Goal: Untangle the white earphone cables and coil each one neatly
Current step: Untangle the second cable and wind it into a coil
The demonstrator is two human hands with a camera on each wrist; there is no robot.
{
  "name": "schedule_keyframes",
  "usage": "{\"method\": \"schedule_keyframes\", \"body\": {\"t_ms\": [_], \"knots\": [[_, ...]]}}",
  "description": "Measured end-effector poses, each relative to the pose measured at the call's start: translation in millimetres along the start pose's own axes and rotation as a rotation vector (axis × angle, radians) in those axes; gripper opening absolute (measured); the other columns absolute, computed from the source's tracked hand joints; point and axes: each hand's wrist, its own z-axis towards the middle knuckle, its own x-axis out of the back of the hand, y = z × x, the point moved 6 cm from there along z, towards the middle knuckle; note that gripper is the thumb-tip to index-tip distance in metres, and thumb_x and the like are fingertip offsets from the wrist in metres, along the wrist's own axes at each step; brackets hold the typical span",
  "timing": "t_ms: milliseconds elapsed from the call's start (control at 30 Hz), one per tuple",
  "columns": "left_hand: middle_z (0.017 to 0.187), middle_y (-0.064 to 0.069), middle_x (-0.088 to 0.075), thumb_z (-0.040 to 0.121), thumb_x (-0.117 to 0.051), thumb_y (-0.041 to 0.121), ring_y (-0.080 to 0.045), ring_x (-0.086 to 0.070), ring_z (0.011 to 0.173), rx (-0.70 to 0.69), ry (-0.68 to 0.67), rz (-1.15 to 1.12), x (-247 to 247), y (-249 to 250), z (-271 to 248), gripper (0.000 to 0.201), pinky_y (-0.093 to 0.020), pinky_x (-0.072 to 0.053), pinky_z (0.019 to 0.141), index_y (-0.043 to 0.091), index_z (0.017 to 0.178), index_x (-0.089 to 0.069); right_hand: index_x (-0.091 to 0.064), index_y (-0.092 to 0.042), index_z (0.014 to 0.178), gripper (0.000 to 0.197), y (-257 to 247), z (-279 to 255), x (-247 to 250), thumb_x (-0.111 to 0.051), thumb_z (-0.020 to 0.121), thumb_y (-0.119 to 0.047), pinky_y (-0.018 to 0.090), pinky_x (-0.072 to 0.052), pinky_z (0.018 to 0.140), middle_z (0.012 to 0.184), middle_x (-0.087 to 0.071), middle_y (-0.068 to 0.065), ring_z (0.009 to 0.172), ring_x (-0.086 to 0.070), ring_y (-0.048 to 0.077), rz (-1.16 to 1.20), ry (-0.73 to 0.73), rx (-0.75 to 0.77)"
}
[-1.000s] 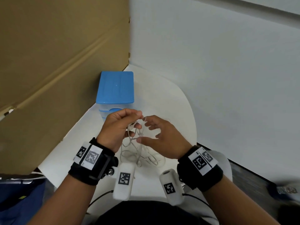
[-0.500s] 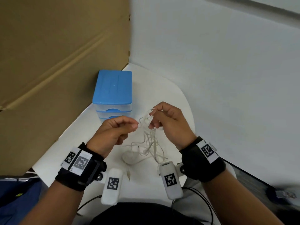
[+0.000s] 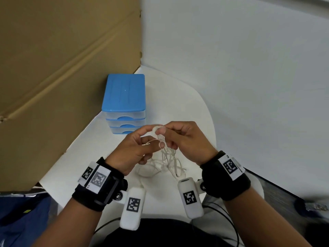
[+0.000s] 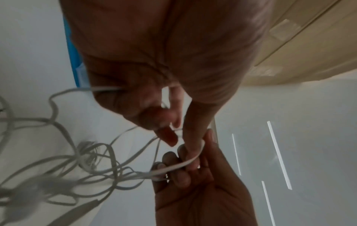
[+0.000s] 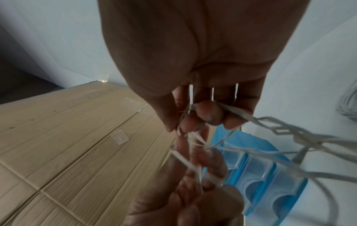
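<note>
Head view shows your left hand (image 3: 131, 150) and right hand (image 3: 185, 139) meeting above the white surface (image 3: 187, 107), each grip pinching strands of the white earphone cables (image 3: 167, 163). Most of the tangle hangs and pools below; nothing looks coiled yet, so separating and coiling both remain. You have open room to your right; the blue drawer box (image 3: 124, 97) and cardboard panel (image 3: 62, 68) crowd the left.

you face a white wall (image 3: 231, 59) behind a white rounded table (image 3: 187, 107); a tall cardboard sheet (image 3: 62, 68) stands at your left, a blue drawer box (image 3: 124, 91) beside it.
</note>
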Motion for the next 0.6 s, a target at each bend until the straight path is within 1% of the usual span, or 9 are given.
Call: {"method": "schedule_keyframes", "body": {"t_ms": [67, 133, 200, 233, 300, 367, 433, 500, 600], "knots": [[0.063, 0.002, -0.050, 0.079, -0.076, 0.018, -0.011, -0.029, 0.046, -0.044, 0.005, 0.062, 0, 0, 0, 0.024, -0.019, -0.024, 0.044, 0.012, 0.101, -0.069, -0.070, 0.005, 0.090, 0.018, -3, 0, 1, -0.058, 0.096, -0.007, 0.023, -0.043, 0.055, 0.057, -0.055, 0.008, 0.053, -0.050, 0.013, 0.040, 0.009, 0.019], [0.051, 0.009, -0.045, 0.084, -0.071, 0.016, -0.010, -0.026, 0.044, -0.057, 0.070, 0.095, 3, -1, 2, 0.007, -0.020, -0.021, 0.045, 0.010, 0.082, -0.070, -0.068, 0.004, 0.091, 0.019, -6, 1, 5, -0.053, 0.098, -0.006, 0.022, -0.045, 0.054, 0.060, -0.057, 0.011, 0.052, -0.052, 0.013, 0.071, 0.056, 0.024], [0.045, 0.011, -0.042, 0.088, -0.067, 0.012, -0.011, -0.024, 0.045, -0.068, 0.146, 0.104, 8, 0, 2, 0.023, -0.022, -0.020, 0.046, 0.018, 0.066, -0.067, -0.068, 0.001, 0.090, 0.020, -9, 1, 13, -0.052, 0.099, -0.009, 0.020, -0.044, 0.052, 0.059, -0.054, 0.011, 0.049, -0.050, 0.012, 0.084, 0.129, 0.014], [0.045, 0.011, -0.042, 0.088, -0.065, 0.011, -0.011, -0.025, 0.045, -0.075, 0.179, 0.092, 12, 0, 3, 0.027, -0.021, -0.020, 0.045, 0.020, 0.063, -0.067, -0.068, 0.000, 0.090, 0.020, -9, 0, 19, -0.053, 0.099, -0.010, 0.019, -0.042, 0.050, 0.058, -0.050, 0.011, 0.048, -0.047, 0.012, 0.086, 0.172, 0.002], [0.050, 0.012, -0.050, 0.090, -0.062, 0.009, -0.010, -0.028, 0.046, -0.092, 0.240, 0.067, 21, 4, 2, 0.023, -0.019, -0.023, 0.044, 0.018, 0.069, -0.067, -0.067, 0.001, 0.092, 0.020, -11, -2, 32, -0.053, 0.098, -0.011, 0.018, -0.039, 0.046, 0.059, -0.044, 0.013, 0.046, -0.043, 0.011, 0.103, 0.247, -0.020], [0.059, 0.013, -0.059, 0.091, -0.061, 0.012, -0.010, -0.034, 0.051, -0.097, 0.299, 0.045, 31, 7, 3, 0.016, -0.020, -0.027, 0.048, 0.013, 0.076, -0.063, -0.066, -0.001, 0.092, 0.020, -13, -6, 43, -0.051, 0.099, -0.012, 0.020, -0.038, 0.046, 0.058, -0.045, 0.012, 0.043, -0.042, 0.010, 0.131, 0.282, -0.025], [0.064, 0.011, -0.063, 0.093, -0.059, 0.019, -0.011, -0.045, 0.058, -0.106, 0.343, -0.009, 40, 10, 3, 0.017, -0.022, -0.033, 0.053, 0.015, 0.077, -0.062, -0.065, -0.002, 0.091, 0.021, -14, -10, 52, -0.051, 0.100, -0.014, 0.025, -0.038, 0.049, 0.054, -0.052, 0.000, 0.042, -0.040, 0.009, 0.119, 0.281, -0.031], [0.067, 0.007, -0.068, 0.096, -0.054, 0.025, -0.013, -0.054, 0.064, -0.100, 0.359, -0.102, 45, 12, 4, 0.023, -0.025, -0.037, 0.055, 0.017, 0.076, -0.061, -0.063, 0.003, 0.092, 0.023, -12, -15, 60, -0.051, 0.100, -0.015, 0.028, -0.036, 0.052, 0.050, -0.052, -0.014, 0.042, -0.034, 0.008, 0.086, 0.256, -0.049], [0.061, 0.002, -0.064, 0.100, -0.047, 0.028, -0.017, -0.056, 0.063, -0.124, 0.359, -0.149, 45, 14, 4, 0.032, -0.027, -0.038, 0.056, 0.015, 0.072, -0.055, -0.063, 0.003, 0.089, 0.025, -11, -22, 68, -0.052, 0.099, -0.017, 0.029, -0.036, 0.052, 0.047, -0.044, -0.009, 0.044, -0.030, 0.010, 0.053, 0.252, -0.055]]}}
